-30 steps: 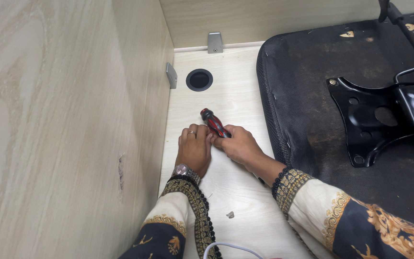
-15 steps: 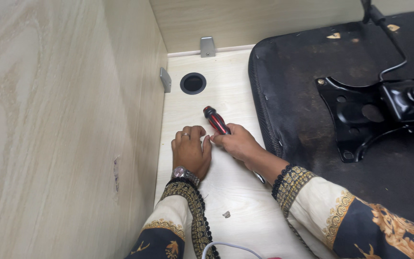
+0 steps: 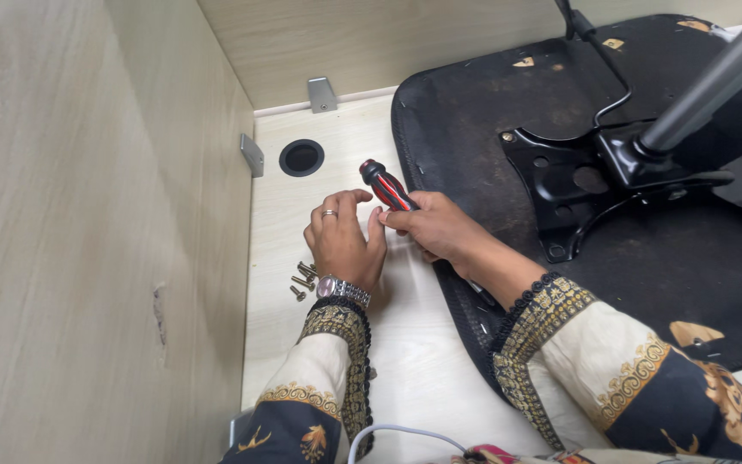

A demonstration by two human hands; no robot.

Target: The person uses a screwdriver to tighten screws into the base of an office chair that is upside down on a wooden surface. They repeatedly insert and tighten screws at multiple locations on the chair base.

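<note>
On the desk panel, your right hand grips the screwdriver; your left hand lies flat, fingers loose, shielding screws within reach.

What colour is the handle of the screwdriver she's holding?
Red with black stripes. The screwdriver handle shows best in the head view, gripped by the right hand.

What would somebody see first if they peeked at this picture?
Probably the two hands in the middle: the right hand grips a red and black screwdriver, and the left hand lies flat on the pale wooden board. To the right lies an upturned black chair seat with its metal base plate. Small screws sit beside the left wrist.
</note>
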